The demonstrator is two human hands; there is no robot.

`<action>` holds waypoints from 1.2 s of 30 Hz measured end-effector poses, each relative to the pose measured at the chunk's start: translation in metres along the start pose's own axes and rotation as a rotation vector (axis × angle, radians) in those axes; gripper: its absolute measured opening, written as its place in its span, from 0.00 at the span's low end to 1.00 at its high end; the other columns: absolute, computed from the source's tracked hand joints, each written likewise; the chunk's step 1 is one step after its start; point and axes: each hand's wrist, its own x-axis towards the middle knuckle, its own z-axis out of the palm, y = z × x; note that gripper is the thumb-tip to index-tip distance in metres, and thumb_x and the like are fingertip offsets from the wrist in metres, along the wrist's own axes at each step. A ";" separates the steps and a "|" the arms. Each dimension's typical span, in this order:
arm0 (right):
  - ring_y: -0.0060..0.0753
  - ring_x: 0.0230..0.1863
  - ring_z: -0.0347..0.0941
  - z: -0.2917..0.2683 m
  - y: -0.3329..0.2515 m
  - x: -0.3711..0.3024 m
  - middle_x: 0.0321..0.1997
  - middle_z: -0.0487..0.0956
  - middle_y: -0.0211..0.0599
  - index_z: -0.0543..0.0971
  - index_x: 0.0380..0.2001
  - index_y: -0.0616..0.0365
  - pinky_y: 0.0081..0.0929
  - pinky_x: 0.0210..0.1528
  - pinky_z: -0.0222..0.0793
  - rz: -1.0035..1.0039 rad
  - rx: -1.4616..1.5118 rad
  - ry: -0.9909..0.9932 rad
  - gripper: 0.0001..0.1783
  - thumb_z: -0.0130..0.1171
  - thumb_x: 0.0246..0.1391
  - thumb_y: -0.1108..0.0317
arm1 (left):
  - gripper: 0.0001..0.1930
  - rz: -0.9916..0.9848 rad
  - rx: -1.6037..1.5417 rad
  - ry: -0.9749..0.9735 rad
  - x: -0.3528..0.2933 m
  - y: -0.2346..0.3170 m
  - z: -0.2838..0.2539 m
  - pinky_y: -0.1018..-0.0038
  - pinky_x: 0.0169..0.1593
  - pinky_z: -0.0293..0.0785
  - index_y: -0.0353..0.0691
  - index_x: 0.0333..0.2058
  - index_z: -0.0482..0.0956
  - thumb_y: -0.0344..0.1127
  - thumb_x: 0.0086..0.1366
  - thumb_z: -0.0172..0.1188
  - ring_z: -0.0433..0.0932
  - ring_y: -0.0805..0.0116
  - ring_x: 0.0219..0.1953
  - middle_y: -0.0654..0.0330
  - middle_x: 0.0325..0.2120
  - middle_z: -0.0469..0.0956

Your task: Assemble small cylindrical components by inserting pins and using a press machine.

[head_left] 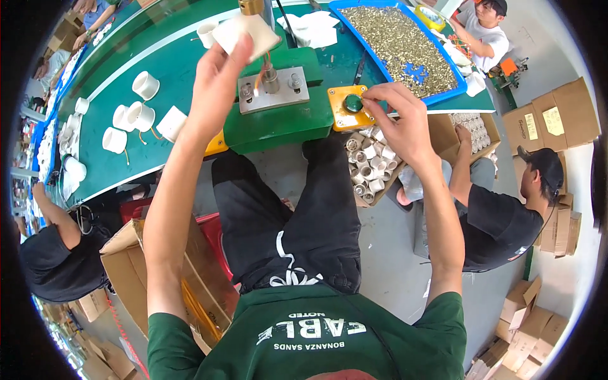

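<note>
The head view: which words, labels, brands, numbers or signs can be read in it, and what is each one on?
I can't copy out wording, but here is where it stands:
Green shirt: white printed lettering on the chest, legible, upside down in the picture.
Left yellow label, on a carton: dark handwriting.
Right yellow label, same carton: faint writing, too small to read.
Black shirt of a co-worker: small marks, unreadable.

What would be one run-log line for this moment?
left hand: holds white piece | right hand: at green button | blue tray: brass-coloured pieces
</note>
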 end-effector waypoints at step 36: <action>0.41 0.36 0.76 -0.003 -0.004 -0.002 0.32 0.79 0.39 0.79 0.30 0.61 0.32 0.39 0.72 -0.027 0.006 0.020 0.05 0.62 0.48 0.74 | 0.24 0.176 0.183 -0.070 0.001 0.009 -0.002 0.71 0.52 0.69 0.35 0.50 0.71 0.44 0.62 0.62 0.75 0.70 0.46 0.57 0.43 0.78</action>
